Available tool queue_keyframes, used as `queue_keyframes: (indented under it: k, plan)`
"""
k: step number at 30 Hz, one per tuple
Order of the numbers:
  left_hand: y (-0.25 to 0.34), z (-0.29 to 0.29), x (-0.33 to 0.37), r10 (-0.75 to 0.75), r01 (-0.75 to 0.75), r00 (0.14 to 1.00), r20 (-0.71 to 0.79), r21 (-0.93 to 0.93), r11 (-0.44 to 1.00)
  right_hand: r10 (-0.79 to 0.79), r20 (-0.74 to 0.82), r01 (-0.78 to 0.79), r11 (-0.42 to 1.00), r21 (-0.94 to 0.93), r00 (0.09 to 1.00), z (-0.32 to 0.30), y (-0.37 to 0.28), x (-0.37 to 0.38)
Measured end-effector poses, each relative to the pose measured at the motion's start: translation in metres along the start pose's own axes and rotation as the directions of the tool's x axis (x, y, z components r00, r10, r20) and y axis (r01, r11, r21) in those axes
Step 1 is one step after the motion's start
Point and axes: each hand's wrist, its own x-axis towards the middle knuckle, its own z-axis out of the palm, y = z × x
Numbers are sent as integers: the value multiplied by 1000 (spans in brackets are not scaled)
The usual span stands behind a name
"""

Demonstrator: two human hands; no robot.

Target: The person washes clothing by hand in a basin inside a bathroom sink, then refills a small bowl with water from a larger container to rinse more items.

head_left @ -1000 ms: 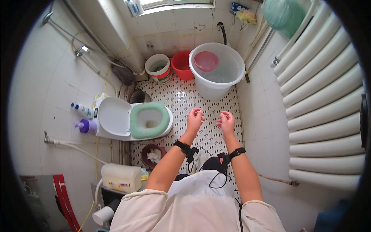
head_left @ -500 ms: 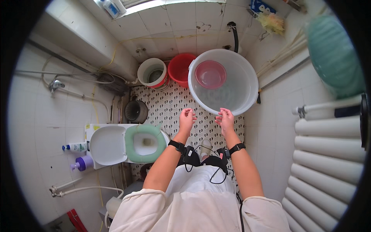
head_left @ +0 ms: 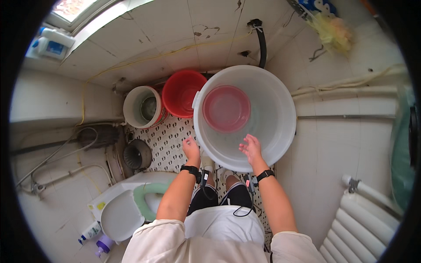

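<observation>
Reach stage, I reckon: right hand (head_left: pixel 253 152) spread, empty, by the tub (head_left: pixel 278 127); left hand (head_left: pixel 191 150), can't tell if closed. Reaching the bowl (head_left: pixel 226 107) calls for heading 11 o'clock.

Large white round plastic tub (head_left: pixel 272 127) on the far floor (head_left: pixel 172 136); pink round plastic basin (head_left: pixel 226 109) inside, left half. Red round plastic bucket (head_left: pixel 182 94) just left of tub, white round plastic bucket (head_left: pixel 130 107) left of that. Dark grey round container (head_left: pixel 137 154) on its near side, white toilet (head_left: pixel 123 215) near left. White ribbed radiator (head_left: pixel 359 228) near right. Hands: left (head_left: pixel 191 149) by tub's near-left rim, right (head_left: pixel 251 151) over its near part.
</observation>
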Motion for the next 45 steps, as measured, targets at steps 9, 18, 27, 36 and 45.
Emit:
queue_keyframes:
  k: [9, 18, 27, 36, 45]
  plan:
    - [58, 57, 16, -69, 79, 993, -101, 100, 992, 162, -49, -167, 975, -149, 986, 20, 7, 130]
    - [51, 47, 21, -158, 187, 981, -116, 311, 932, 160, -120, -190, 930, -314, 980, -10, -17, 135]
    - [51, 50, 22, -115, 157, 981, -155, 299, 941, -817, 55, 476, 279, -834, 575, -51, -58, 93]
    - [51, 53, 23, -104, 150, 981, -163, 304, 941, -739, -91, 245, 333, -911, 668, -33, -6, 104]
    - [57, 54, 20, -137, 167, 983, -126, 279, 946, -529, -240, 277, 718, -639, 814, -27, 74, 160]
